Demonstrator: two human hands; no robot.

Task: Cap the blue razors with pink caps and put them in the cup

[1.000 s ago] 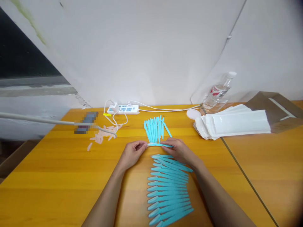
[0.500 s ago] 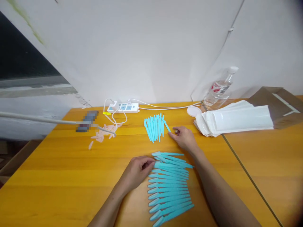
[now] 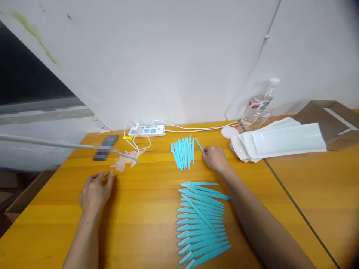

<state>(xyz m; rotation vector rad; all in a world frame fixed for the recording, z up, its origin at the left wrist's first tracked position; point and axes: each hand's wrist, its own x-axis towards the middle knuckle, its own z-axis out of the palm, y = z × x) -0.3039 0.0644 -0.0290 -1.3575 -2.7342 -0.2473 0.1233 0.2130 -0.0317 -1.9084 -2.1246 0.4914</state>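
Observation:
My right hand pinches the lower end of a slim turquoise eyebrow razor, just right of a small group of similar razors. Well to the left, my left hand has its fingers apart over the table, close to a pile of small pale-pink translucent caps. Its fingertips may hide a loose cap. Nearer to me lies a long row of turquoise razors, heads pointing left. One razor rests diagonally across that row.
A white power strip with cables stands by the wall. A blurred-out dark object and a pale cable are at left. To the right are a round lid, a plastic bottle, white padded envelopes and a cardboard box.
My left hand has moved from the row of razors left to the pink caps. A razor now lies diagonally over the row. My right hand has drawn one razor away from the far group.

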